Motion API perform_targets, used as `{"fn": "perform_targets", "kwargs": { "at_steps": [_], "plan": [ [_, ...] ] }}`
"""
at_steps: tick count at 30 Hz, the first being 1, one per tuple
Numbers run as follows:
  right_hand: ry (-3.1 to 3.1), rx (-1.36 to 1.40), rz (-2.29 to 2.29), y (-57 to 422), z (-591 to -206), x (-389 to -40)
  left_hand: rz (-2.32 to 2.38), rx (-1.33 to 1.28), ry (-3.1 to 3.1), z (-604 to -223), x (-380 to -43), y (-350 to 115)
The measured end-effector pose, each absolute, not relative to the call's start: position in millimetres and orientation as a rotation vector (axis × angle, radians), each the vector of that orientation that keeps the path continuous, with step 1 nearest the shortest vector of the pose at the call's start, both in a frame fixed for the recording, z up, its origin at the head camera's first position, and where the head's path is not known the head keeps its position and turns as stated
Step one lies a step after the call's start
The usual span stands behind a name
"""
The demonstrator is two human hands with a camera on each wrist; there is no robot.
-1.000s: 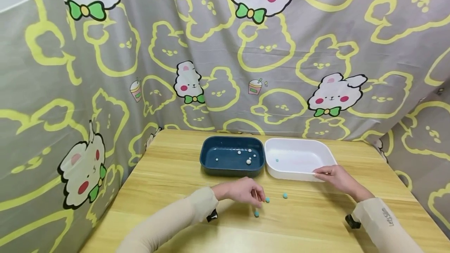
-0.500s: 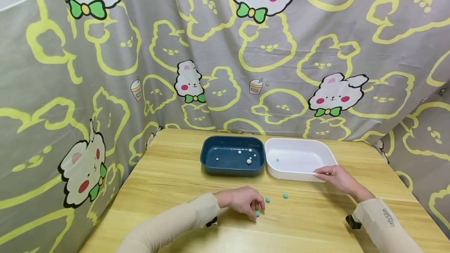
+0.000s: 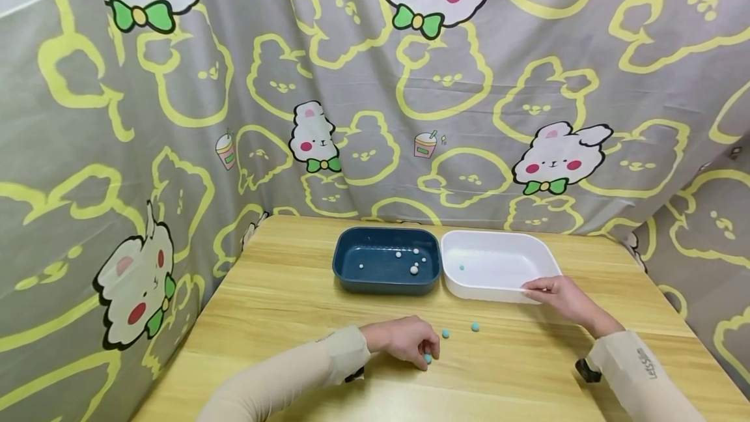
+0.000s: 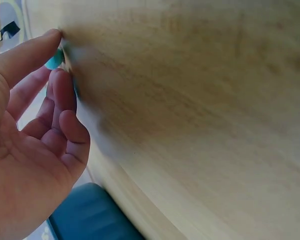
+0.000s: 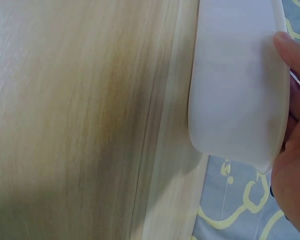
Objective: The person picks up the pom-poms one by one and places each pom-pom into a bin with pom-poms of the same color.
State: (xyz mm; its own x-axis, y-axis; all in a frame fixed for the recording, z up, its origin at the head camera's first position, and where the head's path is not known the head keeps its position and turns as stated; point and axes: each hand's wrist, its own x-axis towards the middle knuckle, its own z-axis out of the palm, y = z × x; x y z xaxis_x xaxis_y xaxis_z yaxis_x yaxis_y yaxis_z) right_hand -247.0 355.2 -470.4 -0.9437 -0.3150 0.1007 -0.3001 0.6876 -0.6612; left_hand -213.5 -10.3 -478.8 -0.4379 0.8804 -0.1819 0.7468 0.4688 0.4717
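Note:
In the head view my left hand point(image 3: 405, 340) is low over the table, its thumb and forefinger pinching a small teal ball point(image 3: 428, 358). The left wrist view shows that ball point(image 4: 55, 60) between thumb and forefinger, the other fingers curled. Two more teal balls lie on the wood to the right: a nearer one point(image 3: 446, 333) and a farther one point(image 3: 475, 327). My right hand point(image 3: 567, 297) grips the near right rim of a white rectangular basin point(image 3: 486, 292), thumb over the edge in the right wrist view. One small light-teal ball point(image 3: 461, 267) lies inside it.
A dark blue basin point(image 3: 383, 288) stands left of the white one, close against it. Several white balls point(image 3: 414, 270) of different sizes lie in it. The wooden table point(image 3: 281, 279) meets a patterned grey curtain point(image 3: 363, 168) at the back and left.
My left hand has moved from beside the middle teal ball down to the nearest one, and its thumb and forefinger have closed on it. My right hand has stayed on the white basin.

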Motion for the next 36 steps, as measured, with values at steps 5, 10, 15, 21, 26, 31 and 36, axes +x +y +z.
{"fn": "perform_targets", "kwargs": {
  "at_steps": [5, 10, 15, 21, 26, 31, 36],
  "plan": [
    [2.864, -0.534, -1.126, 355, -471, -247, 0.446, 1.339, 2.338, -479, -213, -9],
    [2.861, -0.531, -1.131, 355, -471, -247, 0.440, 1.320, 2.373, -477, -213, -8],
    [2.868, -0.525, -1.127, 355, -470, -247, 0.448, 1.354, 2.400, -468, -215, -4],
    [2.873, -0.518, -1.104, 355, -471, -247, 0.556, 1.367, 2.355, -457, -220, 0],
    [2.886, -0.516, -1.103, 356, -471, -247, 0.610, 1.351, 2.342, -446, -224, 5],
    [2.888, -0.529, -1.106, 356, -472, -247, 0.634, 1.356, 2.365, -434, -229, 9],
    [2.890, -0.536, -1.097, 356, -472, -247, 0.704, 1.361, 2.370, -425, -235, 13]
  ]
}}
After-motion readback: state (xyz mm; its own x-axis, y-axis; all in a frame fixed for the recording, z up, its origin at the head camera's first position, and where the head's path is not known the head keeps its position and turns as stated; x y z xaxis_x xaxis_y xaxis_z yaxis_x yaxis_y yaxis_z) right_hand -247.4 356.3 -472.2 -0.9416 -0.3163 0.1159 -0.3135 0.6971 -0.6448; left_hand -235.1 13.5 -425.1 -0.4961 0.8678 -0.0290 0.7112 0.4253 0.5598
